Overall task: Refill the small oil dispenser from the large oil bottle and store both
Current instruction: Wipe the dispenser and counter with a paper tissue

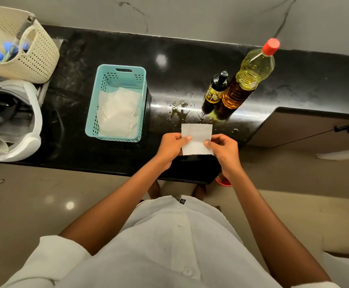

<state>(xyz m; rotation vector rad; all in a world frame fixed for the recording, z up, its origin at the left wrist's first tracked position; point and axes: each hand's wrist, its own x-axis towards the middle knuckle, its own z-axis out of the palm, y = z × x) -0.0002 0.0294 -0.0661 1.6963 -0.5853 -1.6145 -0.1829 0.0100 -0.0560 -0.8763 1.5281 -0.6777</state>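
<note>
both hands (198,146) are pinching a folded tissue (197,139) over spilled oil (179,110) on the desk (111,48); careless wiping risks toppling the nearby bottles (240,88).

Both bare forearms are reaching forward from rolled white sleeves and converging. The left hand (170,147) and right hand (224,149) are facing each other, knuckles outward, each pinching thumb against fingers on an opposite side edge of one paper sheet (196,135).
</note>
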